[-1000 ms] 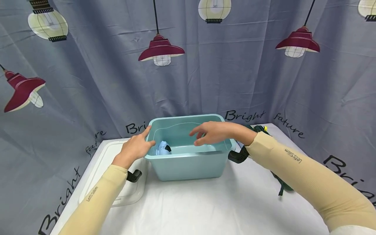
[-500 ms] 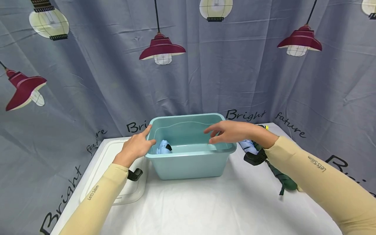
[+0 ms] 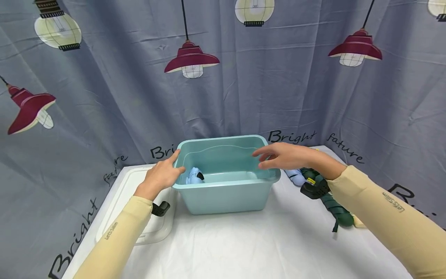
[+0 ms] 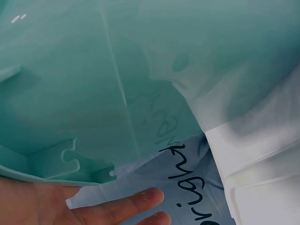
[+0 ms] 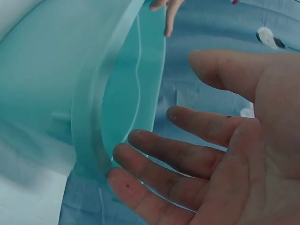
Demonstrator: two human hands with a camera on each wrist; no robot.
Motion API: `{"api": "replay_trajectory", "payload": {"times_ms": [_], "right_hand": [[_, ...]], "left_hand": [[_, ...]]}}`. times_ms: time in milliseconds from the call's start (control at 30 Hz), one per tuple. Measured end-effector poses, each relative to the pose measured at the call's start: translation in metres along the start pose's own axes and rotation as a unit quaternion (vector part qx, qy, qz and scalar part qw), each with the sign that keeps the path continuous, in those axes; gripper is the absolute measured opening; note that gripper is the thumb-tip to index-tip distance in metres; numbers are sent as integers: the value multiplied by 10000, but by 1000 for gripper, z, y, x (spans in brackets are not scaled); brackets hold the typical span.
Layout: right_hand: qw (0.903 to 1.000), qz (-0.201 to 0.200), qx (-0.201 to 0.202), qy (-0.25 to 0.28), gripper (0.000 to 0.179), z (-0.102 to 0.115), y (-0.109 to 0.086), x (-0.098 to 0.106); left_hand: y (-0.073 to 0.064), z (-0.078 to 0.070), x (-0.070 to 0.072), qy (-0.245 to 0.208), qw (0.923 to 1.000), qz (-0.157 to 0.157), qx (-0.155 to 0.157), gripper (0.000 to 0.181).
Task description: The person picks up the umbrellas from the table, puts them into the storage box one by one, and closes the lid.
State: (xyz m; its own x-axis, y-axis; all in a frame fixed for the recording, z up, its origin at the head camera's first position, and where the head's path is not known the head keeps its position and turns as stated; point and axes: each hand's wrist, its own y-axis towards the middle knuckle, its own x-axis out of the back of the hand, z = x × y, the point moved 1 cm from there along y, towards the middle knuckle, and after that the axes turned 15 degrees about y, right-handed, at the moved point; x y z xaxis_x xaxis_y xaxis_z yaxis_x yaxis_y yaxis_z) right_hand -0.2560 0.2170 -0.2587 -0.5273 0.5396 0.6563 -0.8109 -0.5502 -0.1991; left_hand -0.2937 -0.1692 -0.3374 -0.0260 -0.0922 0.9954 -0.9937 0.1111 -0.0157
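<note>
A light teal plastic bin (image 3: 223, 198) stands on the white table. My left hand (image 3: 159, 179) lies at its left rim, thumb over the inside; in the left wrist view its fingers (image 4: 136, 202) stretch out straight beyond the bin's rim. Inside, by the left end, sits a light blue fabric bundle (image 3: 193, 176) with a black patch. My right hand (image 3: 283, 155) hovers at the right rim with loosely bent fingers and holds nothing. In the right wrist view its spread fingers (image 5: 176, 157) overlap the bin's rim (image 5: 97, 93).
A whitish translucent lid (image 3: 122, 201) lies left of the bin, partly under the left arm. Right of the bin are a light blue bundle (image 3: 294, 177) and a rolled dark green bundle (image 3: 338, 212) with a strap, partly hidden by the right arm. A curtain (image 3: 223, 104) hangs behind.
My right hand has moved right, from over the middle of the bin to its right rim, uncovering more of the bundles beside it. The left hand has stayed in place.
</note>
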Motion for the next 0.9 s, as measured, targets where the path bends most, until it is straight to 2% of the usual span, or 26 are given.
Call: {"api": "replay_trajectory", "payload": {"times_ms": [200,433,667,900], "right_hand": [[9992,-346,-16,201,59,-12,-18,7],[9972,-617,-3,411,59,-22,-40,21],[9959,-761,-252,414,62,-35,-48,26],[9944,-928,-351,356,62,-53,-52,33]], "left_hand": [[-4,-1,0,137,9998,106,-33,79],[-5,-2,8,186,9998,73,-60,80],[-5,-2,4,196,9995,258,-40,80],[-2,-2,2,139,9997,202,-44,81]]}}
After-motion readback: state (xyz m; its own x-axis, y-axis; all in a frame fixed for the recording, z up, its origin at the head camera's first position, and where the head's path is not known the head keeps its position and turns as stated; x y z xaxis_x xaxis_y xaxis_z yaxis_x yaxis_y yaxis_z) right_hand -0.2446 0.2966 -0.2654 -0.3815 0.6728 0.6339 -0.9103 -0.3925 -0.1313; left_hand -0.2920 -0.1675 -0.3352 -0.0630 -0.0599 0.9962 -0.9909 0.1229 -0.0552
